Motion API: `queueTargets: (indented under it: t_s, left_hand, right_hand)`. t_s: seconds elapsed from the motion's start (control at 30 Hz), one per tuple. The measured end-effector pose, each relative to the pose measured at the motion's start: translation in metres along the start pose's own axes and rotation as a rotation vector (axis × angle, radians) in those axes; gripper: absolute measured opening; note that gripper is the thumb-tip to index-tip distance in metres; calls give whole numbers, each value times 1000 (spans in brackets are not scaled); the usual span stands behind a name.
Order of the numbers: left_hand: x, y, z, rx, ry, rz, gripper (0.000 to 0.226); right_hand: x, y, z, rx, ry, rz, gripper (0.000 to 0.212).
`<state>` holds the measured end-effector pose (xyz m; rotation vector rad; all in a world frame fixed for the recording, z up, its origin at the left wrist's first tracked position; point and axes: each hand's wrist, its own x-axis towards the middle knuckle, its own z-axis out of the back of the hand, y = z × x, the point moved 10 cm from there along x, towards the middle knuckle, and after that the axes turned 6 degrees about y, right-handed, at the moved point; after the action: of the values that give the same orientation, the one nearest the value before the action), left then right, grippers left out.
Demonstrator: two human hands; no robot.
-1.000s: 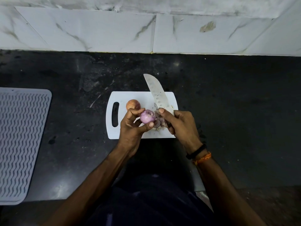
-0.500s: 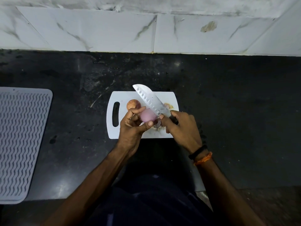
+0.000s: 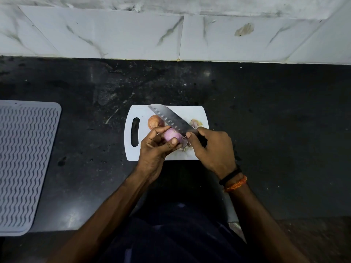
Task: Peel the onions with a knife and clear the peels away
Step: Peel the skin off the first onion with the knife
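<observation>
so, from the left: a grey mat [image 3: 24, 166], then the white cutting board [image 3: 193, 112] with an unpeeled onion [image 3: 154, 121]. above it the left hand [image 3: 155, 147] grips a peeled onion [image 3: 171, 134]; the right hand [image 3: 212, 149] is curled around the knife [image 3: 171, 119], its blade on that onion. peels [image 3: 195, 123] lie at the board's right.

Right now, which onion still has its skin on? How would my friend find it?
Find the white cutting board on the dark counter. Near its handle slot, behind the left hand, sits the brown onion. It lies on the board with dull orange-brown skin, while the peeled onion in that hand is shiny pink-purple.
</observation>
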<state>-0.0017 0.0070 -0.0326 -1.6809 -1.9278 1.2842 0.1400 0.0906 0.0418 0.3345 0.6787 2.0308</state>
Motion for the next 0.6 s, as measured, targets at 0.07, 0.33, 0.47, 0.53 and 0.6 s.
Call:
queueTargets:
  t_s: [0.07, 0.33, 0.47, 0.53, 0.6]
  left_hand:
    - [0, 0, 0, 42, 13, 10, 44]
    - [-2, 1, 2, 23, 5, 40, 43]
    - [-2, 5, 3, -10, -21, 86, 47]
    - [-3, 7, 3, -17, -23, 107, 45]
    - [-3, 8, 6, -27, -30, 127, 43]
  right_hand:
    - [3, -1, -1, -59, 14, 7, 38]
    - [5, -12, 6, -44, -15, -65, 28]
    - [5, -22, -1, 71, 29, -155, 35]
    - [5, -28, -2, 95, 26, -194, 45]
    - [5, -30, -1, 44, 12, -197, 42]
